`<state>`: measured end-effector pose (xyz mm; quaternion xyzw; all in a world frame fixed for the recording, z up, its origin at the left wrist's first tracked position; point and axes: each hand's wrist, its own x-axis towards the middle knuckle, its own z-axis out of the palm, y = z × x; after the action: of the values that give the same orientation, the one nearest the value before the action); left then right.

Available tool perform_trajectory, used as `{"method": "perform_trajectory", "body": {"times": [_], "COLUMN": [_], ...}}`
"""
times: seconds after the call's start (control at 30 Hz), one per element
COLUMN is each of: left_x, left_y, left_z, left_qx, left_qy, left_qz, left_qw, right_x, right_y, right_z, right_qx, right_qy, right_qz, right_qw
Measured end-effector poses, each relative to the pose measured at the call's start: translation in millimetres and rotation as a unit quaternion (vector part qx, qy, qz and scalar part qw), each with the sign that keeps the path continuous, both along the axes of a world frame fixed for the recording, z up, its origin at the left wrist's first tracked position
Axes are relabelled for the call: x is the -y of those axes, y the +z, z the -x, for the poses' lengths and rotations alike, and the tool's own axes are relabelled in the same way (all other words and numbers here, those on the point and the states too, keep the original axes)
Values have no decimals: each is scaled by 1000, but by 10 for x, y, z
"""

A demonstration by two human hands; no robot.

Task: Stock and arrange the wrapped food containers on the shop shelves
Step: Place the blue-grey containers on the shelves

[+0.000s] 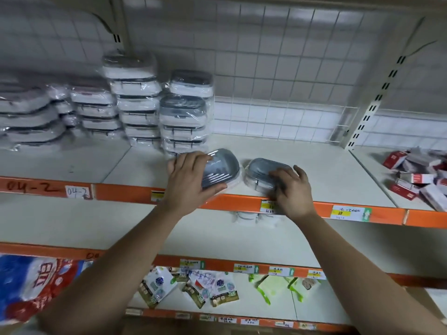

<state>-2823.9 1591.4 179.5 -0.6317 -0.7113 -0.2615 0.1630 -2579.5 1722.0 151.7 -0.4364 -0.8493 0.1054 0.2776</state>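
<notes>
Two wrapped containers with grey lids and white bases are at the front of the top white shelf. My left hand grips the left container, which is tilted with its near edge lifted over the orange shelf lip. My right hand rests on the near side of the right container, which sits flat on the shelf. Behind them, stacks of the same wrapped containers fill the shelf's back left, several high.
Red and white small boxes lie heaped at the shelf's far right. A wire grid backs the shelf. Another wrapped container sits on the shelf below. Lower shelves hold packets and a blue and red bag. Price labels line the orange edges.
</notes>
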Motion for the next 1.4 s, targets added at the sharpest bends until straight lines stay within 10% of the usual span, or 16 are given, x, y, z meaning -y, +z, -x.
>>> {"method": "perform_trajectory", "body": {"times": [0.3,0.63,1.2,1.4], "left_x": [-370,-769,-653,-523], "left_y": [1042,1521,688,-114], "left_z": [708,1289,543,36], "left_qx": [-23,2,-66,-19], "left_qy": [11,-52,-55,-97], "left_qz": [-62,148,-164,-18], "left_qw": [998,988,983,995], "right_x": [-68,-82,-235,-397], "right_y": [-60,-131,-75,28], "right_z": [449,471,535,773], "right_qx": [-56,-52,-30,42], "right_qy": [-61,-79,-46,-57], "right_qz": [-5,-35,-3,-3], "right_qw": [997,995,998,997]}}
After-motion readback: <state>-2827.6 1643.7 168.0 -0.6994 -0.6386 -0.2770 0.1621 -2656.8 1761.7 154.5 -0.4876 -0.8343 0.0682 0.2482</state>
